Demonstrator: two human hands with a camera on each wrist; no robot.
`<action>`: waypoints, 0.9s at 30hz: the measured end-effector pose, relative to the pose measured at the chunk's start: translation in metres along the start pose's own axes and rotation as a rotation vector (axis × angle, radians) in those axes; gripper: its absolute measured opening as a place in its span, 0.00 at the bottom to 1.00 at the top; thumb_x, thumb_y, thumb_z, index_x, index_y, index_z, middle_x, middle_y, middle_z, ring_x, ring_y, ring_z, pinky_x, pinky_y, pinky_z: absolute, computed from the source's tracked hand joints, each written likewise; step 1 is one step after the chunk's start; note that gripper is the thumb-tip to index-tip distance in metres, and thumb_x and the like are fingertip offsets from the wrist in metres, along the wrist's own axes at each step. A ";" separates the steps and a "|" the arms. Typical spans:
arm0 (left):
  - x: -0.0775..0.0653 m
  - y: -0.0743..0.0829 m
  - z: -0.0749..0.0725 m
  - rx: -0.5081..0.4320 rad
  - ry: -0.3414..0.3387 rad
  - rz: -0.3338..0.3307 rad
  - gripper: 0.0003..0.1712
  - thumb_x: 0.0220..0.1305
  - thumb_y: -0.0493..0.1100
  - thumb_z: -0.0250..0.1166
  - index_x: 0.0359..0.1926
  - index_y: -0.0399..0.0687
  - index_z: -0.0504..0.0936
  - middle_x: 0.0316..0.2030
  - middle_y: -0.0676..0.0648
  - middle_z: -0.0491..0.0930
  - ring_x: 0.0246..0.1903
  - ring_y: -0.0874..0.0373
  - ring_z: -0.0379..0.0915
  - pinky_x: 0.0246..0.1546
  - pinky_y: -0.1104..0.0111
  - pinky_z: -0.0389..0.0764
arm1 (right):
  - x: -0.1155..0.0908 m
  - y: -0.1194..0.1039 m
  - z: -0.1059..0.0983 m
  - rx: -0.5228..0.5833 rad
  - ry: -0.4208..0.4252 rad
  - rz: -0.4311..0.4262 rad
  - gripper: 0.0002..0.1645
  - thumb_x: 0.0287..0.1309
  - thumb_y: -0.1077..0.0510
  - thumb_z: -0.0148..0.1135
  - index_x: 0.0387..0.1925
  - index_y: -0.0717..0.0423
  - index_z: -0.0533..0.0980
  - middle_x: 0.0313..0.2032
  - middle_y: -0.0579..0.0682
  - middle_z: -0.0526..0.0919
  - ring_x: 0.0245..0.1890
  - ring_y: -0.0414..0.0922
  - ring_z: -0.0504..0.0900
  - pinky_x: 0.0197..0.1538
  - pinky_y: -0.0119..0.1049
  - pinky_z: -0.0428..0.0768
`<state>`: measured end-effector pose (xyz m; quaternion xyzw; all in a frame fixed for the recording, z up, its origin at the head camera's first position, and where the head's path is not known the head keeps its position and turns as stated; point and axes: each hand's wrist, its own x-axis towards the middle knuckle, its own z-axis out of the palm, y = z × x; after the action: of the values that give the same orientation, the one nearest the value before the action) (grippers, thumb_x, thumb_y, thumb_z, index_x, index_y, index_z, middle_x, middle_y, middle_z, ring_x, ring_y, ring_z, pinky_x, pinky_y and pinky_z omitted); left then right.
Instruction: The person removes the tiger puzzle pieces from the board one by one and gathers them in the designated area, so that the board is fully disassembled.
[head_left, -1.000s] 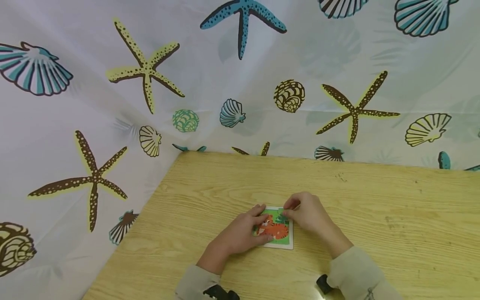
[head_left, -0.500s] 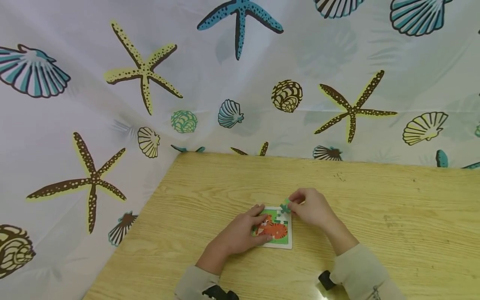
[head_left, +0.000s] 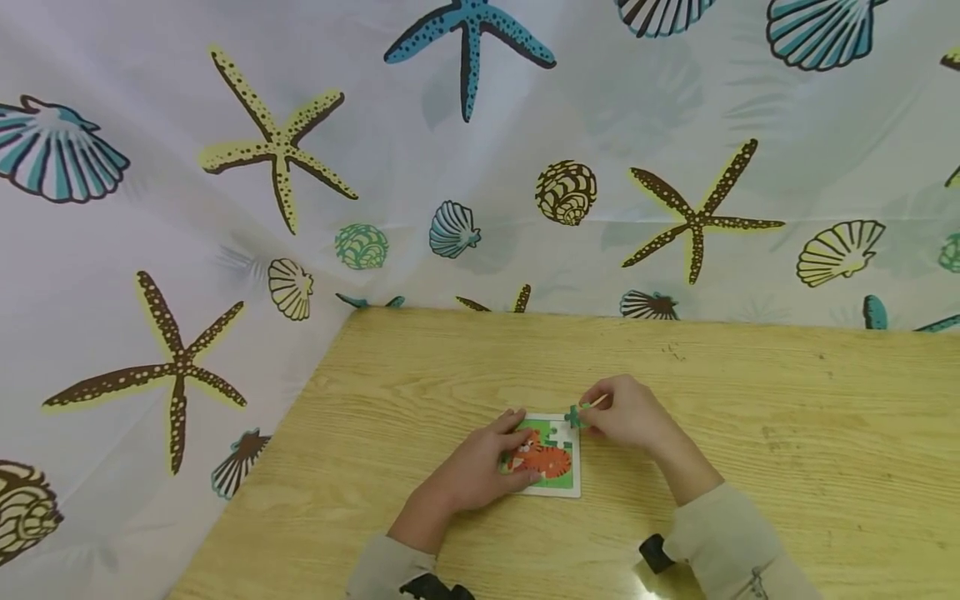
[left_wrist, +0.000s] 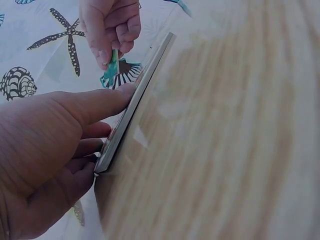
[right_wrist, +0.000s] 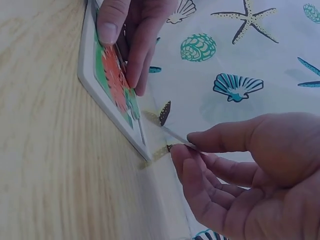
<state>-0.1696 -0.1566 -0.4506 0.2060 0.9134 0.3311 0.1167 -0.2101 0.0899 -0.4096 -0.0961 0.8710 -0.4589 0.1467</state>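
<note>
A small tiger jigsaw puzzle [head_left: 553, 461] in a white frame lies on the table, with an orange tiger on green. White backing shows in a gap at its upper right. My left hand [head_left: 480, 468] rests over the puzzle's left side, thumb and fingers spread on it. Between thumb and fingertips, my right hand [head_left: 626, 412] pinches a green puzzle piece [head_left: 573, 416] at the frame's top right corner. In the right wrist view the puzzle piece [right_wrist: 177, 137] appears edge-on as a thin strip, apart from the frame [right_wrist: 112, 117].
The wood-grain table [head_left: 795, 433] stretches out around the puzzle. A white cloth [head_left: 510, 150] printed with starfish and shells hangs along its back and left sides. A black wrist device [head_left: 655, 553] sits by the right sleeve.
My right hand has lifted the green piece away from the puzzle's upper right and turned it, uncovering white backing. My left hand stays on the puzzle.
</note>
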 end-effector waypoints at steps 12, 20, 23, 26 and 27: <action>-0.001 0.000 0.000 -0.010 -0.003 0.005 0.38 0.70 0.51 0.71 0.73 0.36 0.72 0.80 0.41 0.56 0.80 0.41 0.45 0.76 0.45 0.60 | -0.001 0.006 -0.012 0.012 -0.027 0.044 0.11 0.68 0.64 0.67 0.47 0.68 0.82 0.34 0.56 0.83 0.30 0.46 0.85 0.35 0.36 0.84; -0.001 0.001 0.000 -0.019 -0.006 0.008 0.38 0.70 0.51 0.71 0.73 0.35 0.71 0.80 0.40 0.56 0.80 0.41 0.46 0.75 0.45 0.60 | -0.003 0.010 -0.015 -0.053 0.001 0.104 0.08 0.67 0.64 0.68 0.40 0.68 0.81 0.30 0.56 0.85 0.26 0.43 0.84 0.29 0.31 0.78; -0.001 0.000 0.000 -0.015 -0.005 0.010 0.39 0.70 0.51 0.71 0.73 0.35 0.71 0.80 0.39 0.56 0.80 0.41 0.46 0.75 0.44 0.60 | -0.003 0.011 -0.015 -0.057 -0.006 0.111 0.07 0.67 0.65 0.68 0.39 0.68 0.81 0.27 0.56 0.85 0.24 0.42 0.84 0.28 0.30 0.78; -0.001 -0.002 0.000 -0.015 -0.003 0.010 0.39 0.70 0.52 0.71 0.73 0.35 0.71 0.80 0.40 0.56 0.80 0.41 0.46 0.75 0.44 0.60 | -0.002 0.012 -0.015 -0.054 -0.009 0.116 0.07 0.66 0.64 0.69 0.39 0.67 0.81 0.26 0.54 0.85 0.23 0.42 0.84 0.28 0.30 0.78; -0.002 -0.002 0.000 -0.015 -0.002 0.009 0.39 0.70 0.52 0.71 0.73 0.36 0.71 0.80 0.40 0.56 0.80 0.42 0.46 0.75 0.44 0.60 | -0.001 0.013 -0.014 -0.051 -0.008 0.117 0.07 0.66 0.64 0.69 0.39 0.67 0.82 0.27 0.54 0.85 0.23 0.42 0.84 0.28 0.31 0.79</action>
<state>-0.1687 -0.1585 -0.4518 0.2095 0.9098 0.3383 0.1179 -0.2143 0.1086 -0.4124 -0.0506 0.8860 -0.4266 0.1745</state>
